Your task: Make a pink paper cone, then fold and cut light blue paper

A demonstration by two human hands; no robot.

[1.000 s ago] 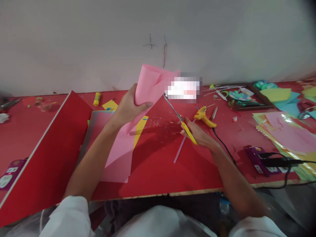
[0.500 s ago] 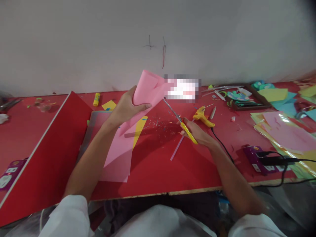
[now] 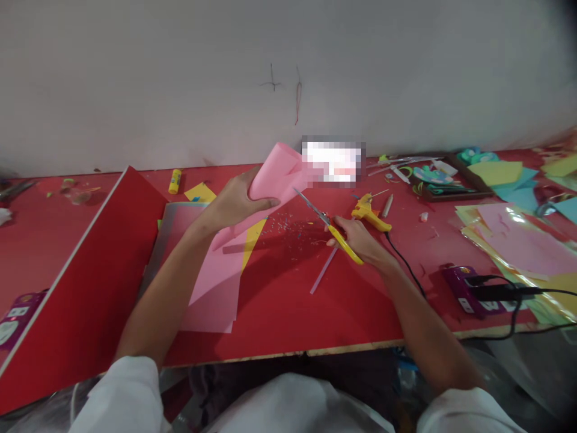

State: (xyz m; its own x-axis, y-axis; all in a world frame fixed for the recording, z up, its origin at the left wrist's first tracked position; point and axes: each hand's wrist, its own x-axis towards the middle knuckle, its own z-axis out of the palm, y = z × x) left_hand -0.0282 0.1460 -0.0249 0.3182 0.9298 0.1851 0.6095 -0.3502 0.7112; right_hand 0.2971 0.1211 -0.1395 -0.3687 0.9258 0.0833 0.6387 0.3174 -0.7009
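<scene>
My left hand (image 3: pixel 234 201) is closed on a curled pink paper sheet (image 3: pixel 279 174), holding it just above the red table (image 3: pixel 288 313). My right hand (image 3: pixel 358 240) grips yellow-handled scissors (image 3: pixel 331 227); the steel blades point up-left toward the sheet's lower edge. A second pink sheet (image 3: pixel 216 282) lies flat under my left forearm, with a yellow paper piece (image 3: pixel 252 234) beside it. Tiny paper scraps speckle the table between my hands.
A yellow glue gun (image 3: pixel 370 211) with a black cord lies right of the scissors. A clear glue stick (image 3: pixel 323 270), a yellow glue tube (image 3: pixel 175 180), a purple power strip (image 3: pixel 471 290), stacked coloured papers (image 3: pixel 518 240) and a leaning red board (image 3: pixel 81 288) surround the work area.
My left hand has lowered the pink sheet toward the table and curled it tighter. The scissors have dropped slightly and stay aimed at the sheet's edge.
</scene>
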